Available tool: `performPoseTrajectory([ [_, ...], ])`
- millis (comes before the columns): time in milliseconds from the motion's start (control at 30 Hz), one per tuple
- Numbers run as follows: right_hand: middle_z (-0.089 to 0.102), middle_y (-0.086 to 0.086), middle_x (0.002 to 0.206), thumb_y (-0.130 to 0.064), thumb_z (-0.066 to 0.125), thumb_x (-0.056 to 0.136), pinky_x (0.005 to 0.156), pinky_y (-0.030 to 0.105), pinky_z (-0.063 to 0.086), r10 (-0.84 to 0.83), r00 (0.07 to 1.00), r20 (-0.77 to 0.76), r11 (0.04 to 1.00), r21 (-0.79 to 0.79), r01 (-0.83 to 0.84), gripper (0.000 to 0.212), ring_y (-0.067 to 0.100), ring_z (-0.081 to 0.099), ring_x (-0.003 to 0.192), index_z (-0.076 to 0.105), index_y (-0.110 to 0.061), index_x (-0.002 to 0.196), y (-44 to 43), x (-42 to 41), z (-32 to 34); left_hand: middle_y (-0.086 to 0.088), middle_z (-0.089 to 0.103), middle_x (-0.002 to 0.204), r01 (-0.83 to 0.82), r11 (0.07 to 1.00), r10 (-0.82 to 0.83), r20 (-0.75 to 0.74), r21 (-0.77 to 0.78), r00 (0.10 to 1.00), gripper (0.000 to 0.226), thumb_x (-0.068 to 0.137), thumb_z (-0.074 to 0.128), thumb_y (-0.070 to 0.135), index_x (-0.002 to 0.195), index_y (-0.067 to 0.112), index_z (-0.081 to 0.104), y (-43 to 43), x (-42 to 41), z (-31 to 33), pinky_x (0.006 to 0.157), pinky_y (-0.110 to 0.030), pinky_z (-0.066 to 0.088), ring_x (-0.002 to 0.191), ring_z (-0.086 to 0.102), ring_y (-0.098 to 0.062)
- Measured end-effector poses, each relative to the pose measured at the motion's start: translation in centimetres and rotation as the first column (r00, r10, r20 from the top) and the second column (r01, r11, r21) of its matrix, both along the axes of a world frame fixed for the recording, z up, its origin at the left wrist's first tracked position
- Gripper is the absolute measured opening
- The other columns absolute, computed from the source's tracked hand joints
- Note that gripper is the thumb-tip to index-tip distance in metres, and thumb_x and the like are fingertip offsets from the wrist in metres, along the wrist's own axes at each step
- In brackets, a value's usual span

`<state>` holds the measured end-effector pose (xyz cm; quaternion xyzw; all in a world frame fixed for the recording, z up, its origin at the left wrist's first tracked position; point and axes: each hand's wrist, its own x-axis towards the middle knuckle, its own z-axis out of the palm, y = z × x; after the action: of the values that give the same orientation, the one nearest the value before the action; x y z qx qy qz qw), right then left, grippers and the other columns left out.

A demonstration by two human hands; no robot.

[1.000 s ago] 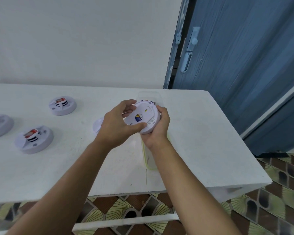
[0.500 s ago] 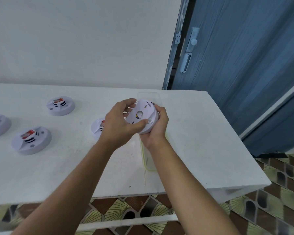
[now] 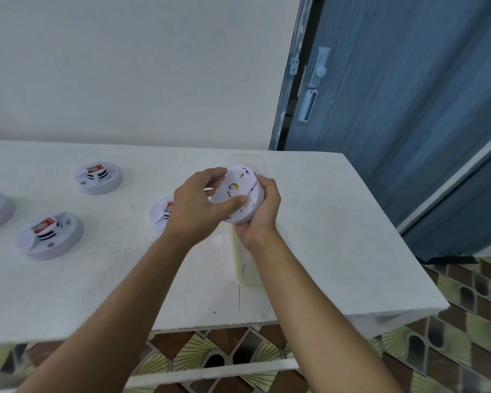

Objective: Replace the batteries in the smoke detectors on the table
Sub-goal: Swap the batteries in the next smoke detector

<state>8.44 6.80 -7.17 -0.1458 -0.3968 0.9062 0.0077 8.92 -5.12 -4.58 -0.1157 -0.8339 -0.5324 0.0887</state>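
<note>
Left hand [image 3: 194, 211]: bare. I see its back, the knuckles and the thumb. The nails are too small to judge.

Right hand [image 3: 262, 211]: bare. I see its back and thumb side. The fingertips are partly hidden.

Left forearm [image 3: 119, 307]: uncovered along the whole length that shows, from the wrist to the bottom edge of the view.

Right forearm [image 3: 318, 307]: uncovered in the same way, from the wrist to the bottom edge.

Both wrists are bare skin. I cannot tell what I wear above the forearms, because that part lies outside the view.
</note>
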Motion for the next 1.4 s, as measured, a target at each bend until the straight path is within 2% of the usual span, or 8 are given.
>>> performPoseTrajectory([
  [133,0.067,0.01,0.092,-0.041,0.041,0.094,0.073,0.034,0.053,0.008,1.0,-0.022,1.0,-0.003,-0.008,0.04,0.028,0.064,0.09,0.068,-0.014,0.103,0.0,0.1,0.1,0.014,0.064,0.107,-0.004,1.0,0.004,0.009,-0.016,1.0,0.059,0.069,0.085,0.039,0.121,0.024,0.062,0.1,0.3,0.1,0.077,-0.011,0.048,0.096,0.06,0.004],
  [233,0.069,0.011,0.091,-0.041,0.04,0.095,0.074,0.035,0.051,0.003,0.999,-0.038,1.0,-0.012,-0.004,0.041,0.029,0.064,0.09,0.071,-0.014,0.098,-0.1,0.1,0.1,0.014,0.065,0.109,0.001,1.0,-0.001,-0.001,-0.028,1.0,0.06,0.069,0.085,0.039,0.122,0.023,0.062,0.2,0.5,0.0,0.075,-0.009,0.046,0.097,0.06,0.002],
  [467,0.068,0.009,0.093,-0.04,0.04,0.094,0.073,0.033,0.053,0.004,0.999,-0.046,0.999,-0.043,-0.006,0.039,0.028,0.065,0.09,0.069,-0.015,0.102,-0.1,0.0,0.1,0.016,0.063,0.113,0.004,0.998,-0.003,0.013,-0.055,1.0,0.06,0.069,0.085,0.039,0.122,0.026,0.061,-0.1,0.3,-0.2,0.072,-0.007,0.043,0.095,0.058,0.002],
  [600,0.069,0.008,0.091,-0.039,0.038,0.095,0.066,0.029,0.054,-0.001,0.999,-0.043,0.999,-0.04,-0.001,0.04,0.024,0.066,0.083,0.067,-0.014,0.107,-0.1,0.0,0.1,0.015,0.063,0.114,0.007,0.998,-0.005,0.023,-0.057,1.0,0.059,0.07,0.085,0.038,0.123,0.025,0.062,-0.2,0.3,-0.2,0.072,-0.005,0.041,0.096,0.058,-0.002],
  [833,0.063,0.01,0.101,-0.041,0.044,0.091,0.065,0.028,0.052,-0.04,0.999,-0.011,0.999,-0.025,0.039,0.04,0.026,0.061,0.088,0.065,-0.015,0.112,-0.3,-0.5,0.0,0.011,0.065,0.11,-0.03,0.999,0.031,0.042,-0.015,0.999,0.058,0.064,0.089,0.035,0.116,0.021,0.067,-0.5,0.2,-0.5,0.068,0.002,0.042,0.096,0.061,0.001],
  [1033,0.066,0.01,0.087,-0.04,0.041,0.092,0.068,0.03,0.051,0.016,1.0,-0.001,0.997,-0.07,-0.016,0.041,0.026,0.062,0.082,0.067,-0.01,0.101,0.0,-0.4,0.0,0.012,0.066,0.101,-0.035,0.999,0.035,-0.006,-0.028,0.999,0.055,0.06,0.09,0.039,0.109,0.025,0.069,-0.5,0.2,-0.8,0.069,-0.005,0.042,0.092,0.059,0.006],
  [1200,0.063,0.007,0.079,-0.04,0.042,0.091,0.068,0.031,0.046,0.044,0.999,0.022,0.999,-0.027,-0.044,0.035,0.026,0.061,0.077,0.064,-0.015,0.079,-0.1,-0.4,0.4,0.015,0.063,0.099,-0.028,0.999,0.029,0.017,-0.026,0.999,0.057,0.061,0.09,0.038,0.112,0.024,0.067,-0.6,-0.1,-1.4,0.069,-0.004,0.041,0.085,0.056,0.011],
  [1400,0.063,0.012,0.085,-0.041,0.04,0.088,0.067,0.031,0.047,0.059,0.997,0.045,0.998,0.006,-0.059,0.039,0.027,0.065,0.073,0.059,-0.009,0.102,-0.1,-0.6,0.8,0.012,0.062,0.111,0.055,0.997,-0.055,0.0,-0.062,0.998,0.053,0.068,0.086,0.039,0.115,0.027,0.066,-1.1,-1.0,-1.5,0.071,-0.003,0.038,0.097,0.056,0.006],
])
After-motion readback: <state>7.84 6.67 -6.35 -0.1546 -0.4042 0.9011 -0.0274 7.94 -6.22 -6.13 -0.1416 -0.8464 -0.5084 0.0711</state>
